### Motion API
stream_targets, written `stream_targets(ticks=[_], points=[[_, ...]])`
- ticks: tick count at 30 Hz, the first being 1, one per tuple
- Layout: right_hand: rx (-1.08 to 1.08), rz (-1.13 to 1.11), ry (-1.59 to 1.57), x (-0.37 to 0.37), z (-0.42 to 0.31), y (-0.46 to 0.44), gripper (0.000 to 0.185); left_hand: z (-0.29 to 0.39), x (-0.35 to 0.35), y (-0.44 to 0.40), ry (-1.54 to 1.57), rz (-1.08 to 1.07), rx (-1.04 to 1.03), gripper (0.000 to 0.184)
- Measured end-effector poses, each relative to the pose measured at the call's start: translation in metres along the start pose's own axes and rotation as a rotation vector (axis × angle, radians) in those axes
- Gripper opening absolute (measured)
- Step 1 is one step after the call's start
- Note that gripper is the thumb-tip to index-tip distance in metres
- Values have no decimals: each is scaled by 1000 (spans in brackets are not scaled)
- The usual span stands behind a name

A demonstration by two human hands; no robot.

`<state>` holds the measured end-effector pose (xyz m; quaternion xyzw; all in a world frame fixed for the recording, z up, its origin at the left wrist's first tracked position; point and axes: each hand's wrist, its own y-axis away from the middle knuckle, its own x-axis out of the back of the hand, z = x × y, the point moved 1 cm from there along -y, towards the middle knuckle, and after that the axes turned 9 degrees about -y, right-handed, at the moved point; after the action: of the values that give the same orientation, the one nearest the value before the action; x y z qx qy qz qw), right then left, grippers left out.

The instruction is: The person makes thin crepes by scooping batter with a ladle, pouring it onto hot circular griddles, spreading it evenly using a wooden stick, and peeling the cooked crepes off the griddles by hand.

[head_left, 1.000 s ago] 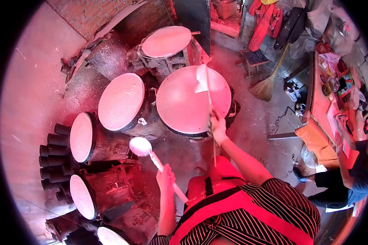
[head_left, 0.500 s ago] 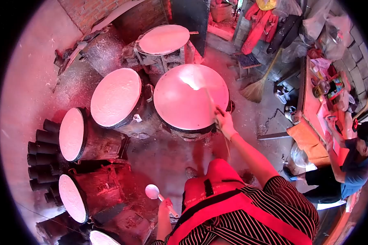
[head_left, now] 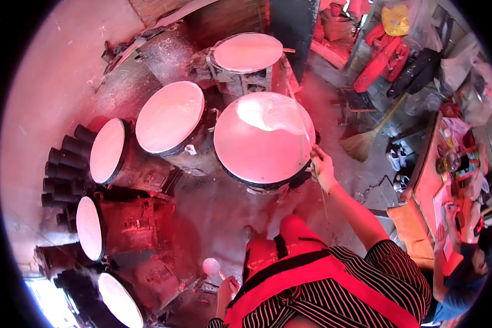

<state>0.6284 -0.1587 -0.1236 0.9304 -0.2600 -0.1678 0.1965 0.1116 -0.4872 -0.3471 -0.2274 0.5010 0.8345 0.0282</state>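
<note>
My right hand (head_left: 323,169) is closed around a long thin stick (head_left: 301,120) at the right edge of the nearest round griddle (head_left: 259,158). The stick slants across the right side of the griddle top, and its other end hangs below my hand. On the far half of that griddle lies a shiny whitish film (head_left: 270,113) with a wavy edge; whether the stick touches it I cannot tell. Low beside my lap, my left hand (head_left: 228,290) grips the handle of a ladle (head_left: 211,267), its round pale bowl facing up.
Several more griddles (head_left: 169,117) with pale tops curve around my left on drum-like stoves. Dark cylinders (head_left: 63,169) are stacked by the wall. To the right are a broom (head_left: 361,145), shoes (head_left: 394,157) and a cluttered table (head_left: 427,188), where another person (head_left: 467,279) sits.
The view has turned, shifting most things rightward. My right hand and stick have moved right across the griddle. The whitish film looks wider and more wavy. My left hand still holds the ladle.
</note>
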Motion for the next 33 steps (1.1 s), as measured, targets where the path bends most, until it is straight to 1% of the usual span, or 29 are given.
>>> stream_targets(ticks=[1,2,3,4,6,7,10,11,12,14,15,16,18,19,22,26,28,29,30,31,32,33], points=[[6,-59,14,-1,-2,-10,38,25,-53,36,-448,61,-197,13],[-38,-142,59,-7,-2,-22,36,48,-100,62,-693,148,-295,13],[-78,-227,105,-17,-1,-35,35,58,-132,75,-798,207,-351,14],[-116,-313,153,-26,-1,-44,34,62,-161,82,-843,246,-378,14],[-181,-366,189,-47,1,-52,35,46,-165,69,-753,319,-193,15],[-213,-392,208,-53,0,-52,35,39,-170,66,-704,320,-222,15],[-216,-593,322,-37,-13,-37,34,23,-191,60,-560,321,-306,14],[-206,-674,308,-20,-7,-42,35,19,-198,58,-637,367,-278,13],[-285,-735,324,-11,-36,-24,34,15,-204,55,-713,413,-247,12],[-382,-683,314,17,-51,-33,36,-46,-138,19,-698,126,-467,14],[-314,-588,351,24,-54,-43,35,-71,-117,5,-436,109,-407,20],[-247,-491,385,25,-56,-54,34,-67,-123,14,-679,159,-469,22],[-168,-361,229,13,-60,-77,39,-51,-143,35,-1172,248,-570,26],[-118,-402,212,6,-57,-89,37,-44,-154,45,-1117,261,-527,26],[-280,-625,438,-21,-46,-90,36,-21,-190,74,-863,304,-378,26],[-373,-895,373,20,-54,-85,37,-5,-225,109,-696,350,-295,26],[-497,-814,517,34,-82,-92,38,3,-239,121,-663,366,-269,27],[-430,-758,620,34,-90,-98,38,5,-246,125,-650,361,-270,27],[-327,-775,550,35,-75,-121,37,8,-251,131,-651,357,-272,27],[-287,-752,447,25,-73,-125,37,14,-255,133,-656,336,-303,27],[-242,-726,345,13,-72,-126,36,5,-239,121,-720,212,-530,25],[-303,-735,387,7,-61,-132,35,-3,-224,110,-758,67,-776,22]])
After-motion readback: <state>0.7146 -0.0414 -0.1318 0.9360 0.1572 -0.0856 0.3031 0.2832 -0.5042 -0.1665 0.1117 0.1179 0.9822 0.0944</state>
